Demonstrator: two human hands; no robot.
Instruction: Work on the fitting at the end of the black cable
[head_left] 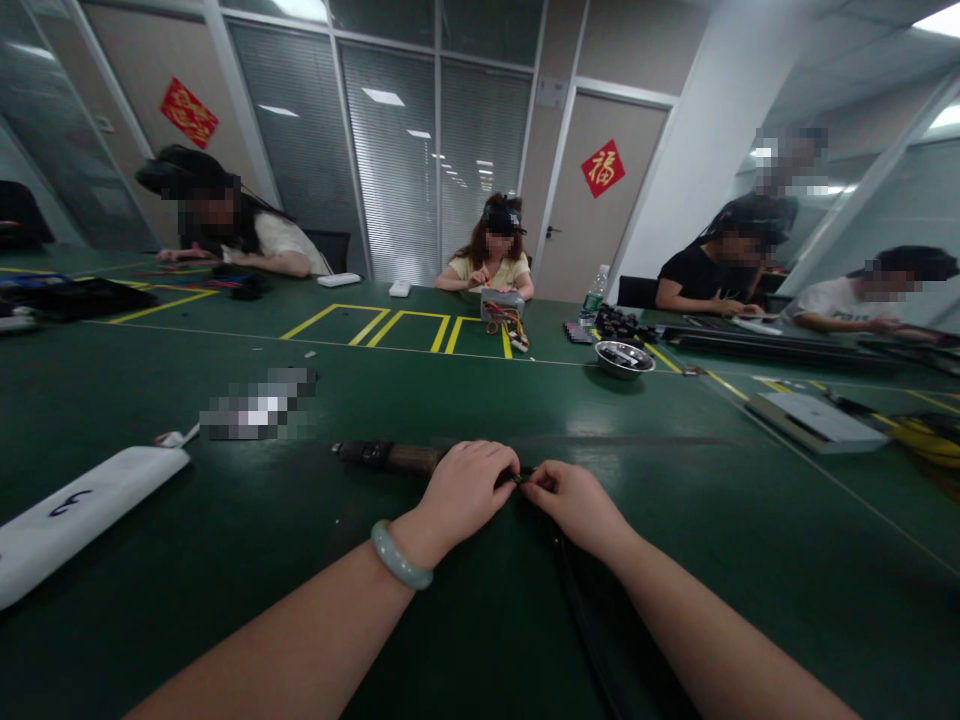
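Two sets of fingers are met at one spot near the middle of the green table (675, 560), where a small dark part (520, 479) is pinched between them; what the part is cannot be told. The fingers of the left hand (466, 487) are curled and pressed together over it, and those of the right hand (571, 500) are drawn to a pinch against it from the other side. A pale green bangle (400, 556) is worn on the left wrist. A dark cylindrical tool (390, 457) is laid flat on the table, its long axis running left to right, its free end pointed left and its other end hidden under the left hand. A black cable (577, 600) is led from the pinched spot toward the viewer. A white case (82, 505) is laid well to the left, a steel bowl (624, 358) farther off.
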